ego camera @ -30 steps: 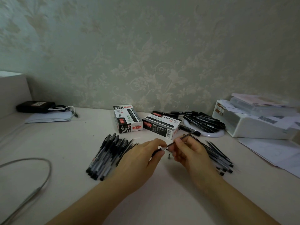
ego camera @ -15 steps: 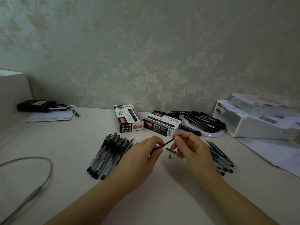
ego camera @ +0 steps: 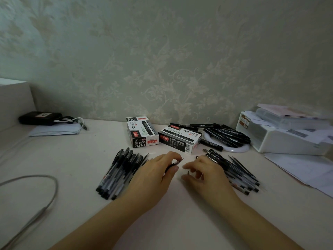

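My left hand [ego camera: 155,175] grips a thin black pen barrel [ego camera: 173,164] between thumb and fingers, and a pale tip pokes out toward the right. My right hand [ego camera: 207,175] is low over the table, blurred, with thumb and forefinger loosely curved on either side of a small dark pen tip piece [ego camera: 188,172] that lies on the table; no grip on it shows. A pile of capped black pens [ego camera: 119,172] lies left of my left hand. Behind my right hand is a pile of thin refills and pen parts [ego camera: 237,174].
Two black-and-white marker boxes [ego camera: 142,132] [ego camera: 180,139] stand behind the hands, with black markers on a white round dish [ego camera: 227,136] to their right. A white box [ego camera: 281,139] and loose papers [ego camera: 302,168] fill the right side. A grey cable [ego camera: 45,195] loops at the left; a black device [ego camera: 39,117] sits far left.
My right hand has let go of the thin refill and dropped to the table beside the small tip piece. The refill now sits inside the barrel in my left hand.
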Available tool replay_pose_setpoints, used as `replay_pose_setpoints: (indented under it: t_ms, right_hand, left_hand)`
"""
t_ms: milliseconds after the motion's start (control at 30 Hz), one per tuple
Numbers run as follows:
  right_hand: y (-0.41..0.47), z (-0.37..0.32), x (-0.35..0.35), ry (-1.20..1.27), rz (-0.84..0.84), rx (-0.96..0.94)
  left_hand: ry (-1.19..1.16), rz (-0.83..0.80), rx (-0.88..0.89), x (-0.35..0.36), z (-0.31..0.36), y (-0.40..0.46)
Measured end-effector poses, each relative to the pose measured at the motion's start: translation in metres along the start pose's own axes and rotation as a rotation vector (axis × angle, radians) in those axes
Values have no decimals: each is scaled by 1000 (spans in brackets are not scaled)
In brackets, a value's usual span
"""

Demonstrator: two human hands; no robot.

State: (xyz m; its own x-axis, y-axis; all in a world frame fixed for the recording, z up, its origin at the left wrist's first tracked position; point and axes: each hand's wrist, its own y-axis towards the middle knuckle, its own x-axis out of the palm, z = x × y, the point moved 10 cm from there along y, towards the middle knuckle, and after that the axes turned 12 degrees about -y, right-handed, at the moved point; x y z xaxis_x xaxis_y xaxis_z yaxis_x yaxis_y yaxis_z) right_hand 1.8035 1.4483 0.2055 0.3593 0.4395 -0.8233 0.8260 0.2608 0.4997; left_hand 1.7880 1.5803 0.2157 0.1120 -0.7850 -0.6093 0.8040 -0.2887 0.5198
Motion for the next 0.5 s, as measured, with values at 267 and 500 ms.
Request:
replay_pose_setpoints:
  t_ms: [267, 500]
  right_hand:
    - [1, 1, 6, -32, -23, -20]
    - [4, 0, 7, -11, 16, -13]
  left_hand:
    - [72, -74, -24, 6, -4, -3]
    - [78, -71, -27, 6, -3, -2]
